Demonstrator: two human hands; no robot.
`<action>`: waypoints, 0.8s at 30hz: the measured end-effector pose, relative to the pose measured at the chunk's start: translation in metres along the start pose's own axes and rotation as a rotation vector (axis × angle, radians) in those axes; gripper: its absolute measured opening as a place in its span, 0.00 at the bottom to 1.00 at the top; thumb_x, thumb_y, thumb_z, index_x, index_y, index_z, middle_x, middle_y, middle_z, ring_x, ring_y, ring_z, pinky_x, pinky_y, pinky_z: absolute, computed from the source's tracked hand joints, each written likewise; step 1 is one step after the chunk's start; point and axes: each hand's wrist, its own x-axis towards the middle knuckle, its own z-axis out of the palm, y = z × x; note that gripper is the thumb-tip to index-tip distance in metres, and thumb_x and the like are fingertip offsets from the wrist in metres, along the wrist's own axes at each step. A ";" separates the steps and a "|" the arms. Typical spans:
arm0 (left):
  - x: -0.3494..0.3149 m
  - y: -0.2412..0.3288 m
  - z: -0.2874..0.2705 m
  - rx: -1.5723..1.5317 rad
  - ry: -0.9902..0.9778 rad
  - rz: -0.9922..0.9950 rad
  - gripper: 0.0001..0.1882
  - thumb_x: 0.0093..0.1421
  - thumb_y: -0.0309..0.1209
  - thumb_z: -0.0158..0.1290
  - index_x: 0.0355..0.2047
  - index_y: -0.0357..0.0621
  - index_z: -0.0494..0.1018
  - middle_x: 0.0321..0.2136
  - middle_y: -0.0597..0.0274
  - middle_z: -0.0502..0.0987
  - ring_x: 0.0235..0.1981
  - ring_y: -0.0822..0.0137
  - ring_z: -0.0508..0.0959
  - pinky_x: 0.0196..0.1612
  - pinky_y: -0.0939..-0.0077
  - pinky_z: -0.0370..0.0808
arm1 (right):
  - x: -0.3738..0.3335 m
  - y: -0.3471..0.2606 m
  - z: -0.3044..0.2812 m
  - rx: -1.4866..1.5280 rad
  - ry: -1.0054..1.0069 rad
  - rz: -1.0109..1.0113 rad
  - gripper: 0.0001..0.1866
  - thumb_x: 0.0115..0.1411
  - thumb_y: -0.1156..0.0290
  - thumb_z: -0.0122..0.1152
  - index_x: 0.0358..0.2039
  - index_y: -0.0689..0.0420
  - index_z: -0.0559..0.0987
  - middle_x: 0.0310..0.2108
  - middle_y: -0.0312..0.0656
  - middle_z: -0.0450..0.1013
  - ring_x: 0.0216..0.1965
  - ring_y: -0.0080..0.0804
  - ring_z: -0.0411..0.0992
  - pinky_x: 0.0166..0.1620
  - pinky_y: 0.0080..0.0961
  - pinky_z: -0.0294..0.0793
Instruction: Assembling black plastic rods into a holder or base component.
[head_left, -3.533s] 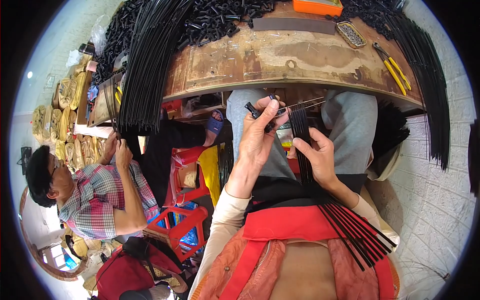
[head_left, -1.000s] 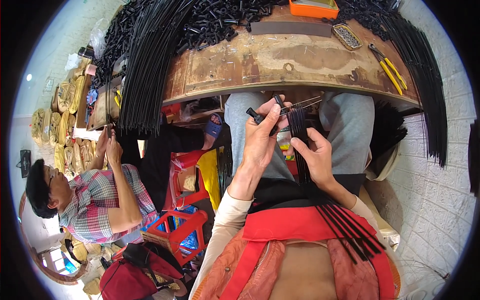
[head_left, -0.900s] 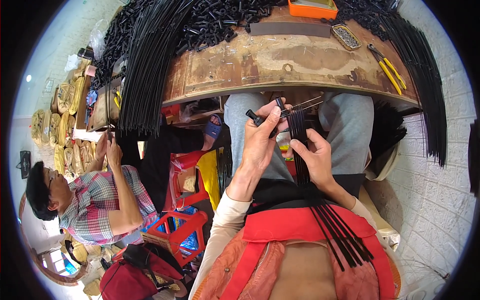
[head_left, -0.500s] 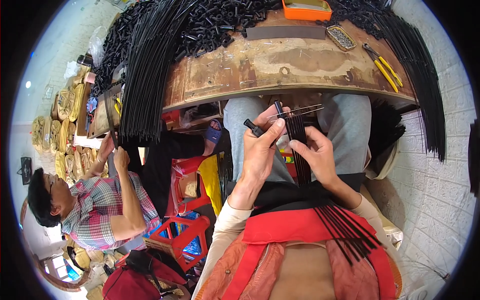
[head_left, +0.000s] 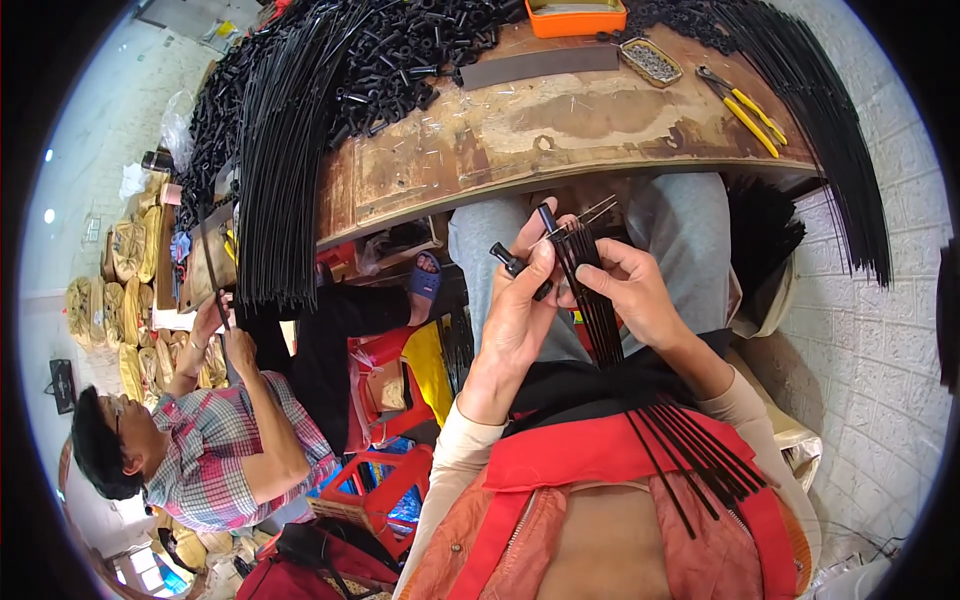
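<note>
Over my lap, both hands meet at a bundle of slim black rods (head_left: 604, 330), which look like umbrella ribs and hang down toward my waist. My left hand (head_left: 515, 310) is closed round two black plastic tubes: a flanged one (head_left: 506, 258) and a narrower one (head_left: 547, 218). Its fingertips also meet the bundle's top. Thin metal wires (head_left: 600, 208) stick out there, slanting up to the right. With thumb and fingers, my right hand (head_left: 635, 295) pinches the bundle's right side. More black rods (head_left: 690, 460) lie fanned across my red apron (head_left: 560, 450).
Ahead is a wooden bench (head_left: 520, 135) with heaped black plastic parts (head_left: 400, 60), long rod bundles (head_left: 285, 170), an orange tin (head_left: 575, 20), a dish of small metal pieces (head_left: 650, 62) and yellow-handled pliers (head_left: 745, 115). At left, a co-worker (head_left: 235, 450) handles rods beside a red stool (head_left: 390, 490).
The wires, earlier nearly level and farther out to the right, now tilt upward and protrude less. My right hand has moved closer to the bundle's top. The view has shifted slightly.
</note>
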 end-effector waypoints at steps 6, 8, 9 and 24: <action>0.003 -0.004 -0.013 0.123 -0.032 -0.080 0.28 0.66 0.42 0.51 0.62 0.42 0.62 0.55 0.60 0.72 0.49 0.74 0.73 0.37 0.81 0.72 | -0.001 0.003 -0.002 -0.011 -0.007 -0.034 0.09 0.63 0.73 0.59 0.41 0.64 0.76 0.33 0.39 0.76 0.32 0.20 0.75 0.37 0.17 0.73; 0.004 -0.004 -0.014 0.165 -0.052 -0.150 0.28 0.67 0.43 0.49 0.62 0.42 0.62 0.55 0.60 0.72 0.49 0.74 0.73 0.37 0.82 0.72 | -0.001 0.004 -0.003 -0.007 -0.006 -0.043 0.09 0.62 0.74 0.60 0.41 0.64 0.76 0.32 0.38 0.76 0.32 0.19 0.74 0.37 0.17 0.73; 0.004 -0.003 -0.012 0.168 -0.058 -0.144 0.28 0.67 0.45 0.48 0.61 0.42 0.62 0.56 0.59 0.71 0.50 0.73 0.73 0.38 0.82 0.72 | -0.001 0.005 -0.004 -0.002 -0.002 -0.044 0.09 0.62 0.74 0.60 0.41 0.64 0.76 0.32 0.38 0.76 0.32 0.19 0.74 0.37 0.17 0.73; 0.004 -0.008 -0.005 0.057 -0.058 -0.078 0.24 0.65 0.46 0.51 0.55 0.45 0.67 0.51 0.61 0.74 0.48 0.71 0.75 0.43 0.77 0.73 | -0.002 0.003 -0.004 -0.029 -0.033 -0.067 0.06 0.62 0.76 0.58 0.40 0.62 0.76 0.34 0.37 0.76 0.34 0.24 0.77 0.39 0.20 0.76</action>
